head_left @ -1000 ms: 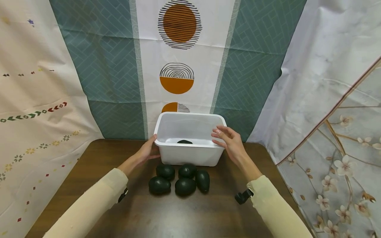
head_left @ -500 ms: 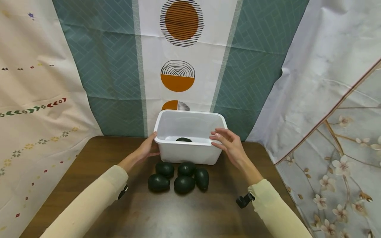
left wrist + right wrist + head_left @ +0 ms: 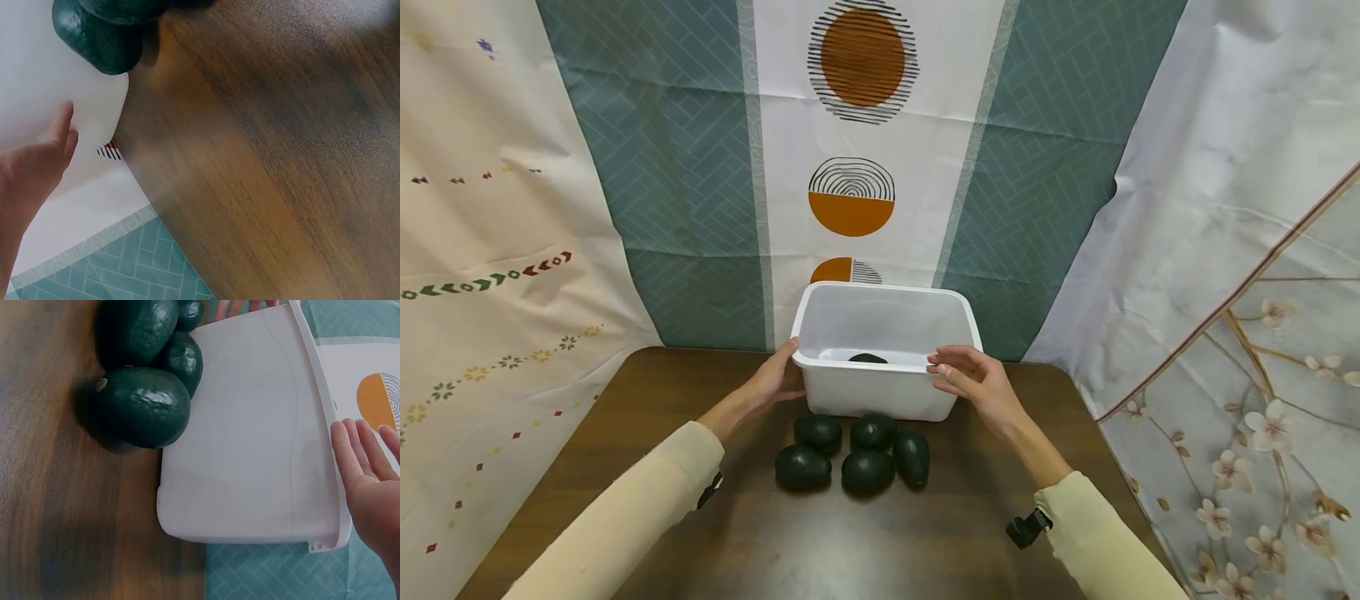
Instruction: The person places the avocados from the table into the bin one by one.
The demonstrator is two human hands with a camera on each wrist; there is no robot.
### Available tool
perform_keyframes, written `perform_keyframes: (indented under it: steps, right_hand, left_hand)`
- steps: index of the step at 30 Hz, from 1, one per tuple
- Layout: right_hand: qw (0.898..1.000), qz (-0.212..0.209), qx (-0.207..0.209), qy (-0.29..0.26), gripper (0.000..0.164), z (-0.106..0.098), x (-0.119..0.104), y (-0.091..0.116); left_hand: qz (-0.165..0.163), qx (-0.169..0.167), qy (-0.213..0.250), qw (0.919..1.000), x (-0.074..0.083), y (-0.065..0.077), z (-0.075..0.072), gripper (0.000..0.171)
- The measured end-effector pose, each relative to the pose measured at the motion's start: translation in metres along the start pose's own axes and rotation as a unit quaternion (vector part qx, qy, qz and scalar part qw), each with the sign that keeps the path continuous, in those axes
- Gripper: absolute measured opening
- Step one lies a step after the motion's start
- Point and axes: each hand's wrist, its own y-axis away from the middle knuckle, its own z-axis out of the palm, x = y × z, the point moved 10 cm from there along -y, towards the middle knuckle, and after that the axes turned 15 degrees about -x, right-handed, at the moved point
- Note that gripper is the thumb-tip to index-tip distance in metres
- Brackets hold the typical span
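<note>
A white rectangular plastic bin stands at the back of the table, with one dark green avocado partly visible inside. In the head view my left hand rests against the bin's left end, thumb at the rim and fingers along the wall. The left wrist view shows its fingers fairly straight. My right hand is at the front right rim, fingers extended and holding nothing. In the right wrist view its fingertips lie by the rim; contact is hard to judge. Several avocados lie close together before the bin.
The brown wooden table reaches toward me. Directly behind the bin hangs a patterned cloth. A cream cloth closes off the left side, and a floral cloth the right.
My right hand has shifted slightly down along the bin's right rim. The bin's right end sits a little farther right. My left hand and the avocados keep their places.
</note>
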Motion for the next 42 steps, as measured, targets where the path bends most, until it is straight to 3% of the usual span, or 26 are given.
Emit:
perform_keyframes:
  steps: [5,11,19,26,28,35,42]
  right_hand:
    - [0.998,-0.01,-0.032,0.057,0.036,0.01,-0.005,0.002]
    - [0.988,0.001,-0.058,0.143,0.035,0.021,-0.001,0.009]
    - [0.983,0.033,-0.073,0.167,0.036,0.025,0.014,0.016]
    - [0.977,0.07,-0.091,0.18,0.042,0.045,0.019,0.019]
    - [0.974,0.085,-0.09,0.192,0.041,0.051,0.018,0.023]
    - [0.958,0.106,-0.063,0.259,0.041,0.036,0.06,0.031]
    - [0.938,0.122,-0.058,0.32,0.05,0.031,0.075,0.035]
  left_hand:
    - [0.006,-0.003,-0.005,1.0,0.003,0.001,0.0,0.077]
    - [0.001,-0.008,-0.008,0.9999,0.0,0.001,0.001,0.075]
    - [-0.002,-0.016,-0.015,0.9998,0.001,-0.003,0.003,0.078]
    - [-0.001,-0.011,-0.012,0.9999,0.001,0.0,-0.001,0.079]
    - [-0.002,-0.015,-0.017,0.9997,0.0,0.002,0.0,0.079]
    - [-0.002,-0.015,-0.02,0.9997,0.002,0.003,-0.001,0.078]
    - [-0.003,-0.02,-0.023,0.9995,0.0,0.002,0.001,0.077]
